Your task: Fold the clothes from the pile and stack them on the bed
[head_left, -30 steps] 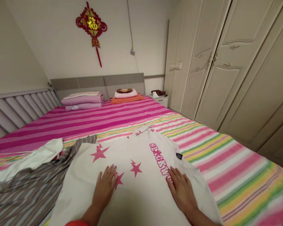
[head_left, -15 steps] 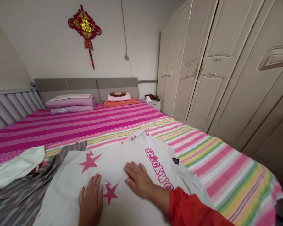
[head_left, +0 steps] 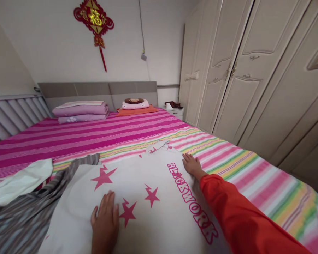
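Note:
A white T-shirt [head_left: 148, 225] with pink stars and pink "BLACKWORK"-like lettering lies spread across the bed in front of me. My left hand [head_left: 105, 220] rests flat on the shirt beside a pink star, fingers extended. Farther out, my right hand [head_left: 193, 165] lies on the shirt's right edge near its collar end, just past the start of the lettering, with fingers stretched. The red sleeve [head_left: 235, 211] of my right arm covers part of the shirt's right side.
Left of the shirt lie a grey striped garment [head_left: 26, 218] and a white garment [head_left: 23, 180]. Folded purple bedding [head_left: 81, 111] and a pink pillow [head_left: 135, 104] sit by the headboard [head_left: 76, 92]. A wardrobe [head_left: 228, 98] stands along the right.
My right hand has slid from the shirt's middle to its right edge, uncovering another star and more lettering. My left hand stays nearly in place. The view has shifted slightly.

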Available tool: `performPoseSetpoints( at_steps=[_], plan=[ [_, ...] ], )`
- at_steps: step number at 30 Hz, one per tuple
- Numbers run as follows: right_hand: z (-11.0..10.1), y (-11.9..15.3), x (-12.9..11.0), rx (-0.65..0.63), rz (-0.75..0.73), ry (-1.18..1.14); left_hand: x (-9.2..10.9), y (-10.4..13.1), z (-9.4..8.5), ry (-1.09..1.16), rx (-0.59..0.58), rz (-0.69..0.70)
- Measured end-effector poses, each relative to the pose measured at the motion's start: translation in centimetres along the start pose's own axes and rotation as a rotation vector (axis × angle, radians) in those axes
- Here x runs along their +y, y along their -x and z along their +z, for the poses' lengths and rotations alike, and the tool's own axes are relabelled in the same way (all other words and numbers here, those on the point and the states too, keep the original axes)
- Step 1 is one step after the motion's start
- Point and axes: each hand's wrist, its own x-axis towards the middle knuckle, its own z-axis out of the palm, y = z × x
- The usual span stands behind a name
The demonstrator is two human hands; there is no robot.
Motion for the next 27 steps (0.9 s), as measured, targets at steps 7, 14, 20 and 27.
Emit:
performPoseSetpoints(
  at_steps=[7, 14, 20, 27],
  plan=[
    [3.3, 11.0, -7.2, -0.003, -0.355, -0.065, 0.9, -0.4, -0.6, 0.024, 0.0, -0.022],
    [2.5, 13.3, -0.2, 0.001, -0.252, -0.026, 1.4, -0.7, -1.3, 0.051, -0.013, -0.029],
    [-0.7, 15.1, 1.8, 0.075, -0.12, 0.033, 1.9, -0.8, -1.6, 0.073, -0.026, -0.053],
    [2.3, 22.3, -0.1, -0.021, -0.348, -0.103, 2.0, -0.8, -1.9, 0.095, -0.022, -0.051]
  ],
)
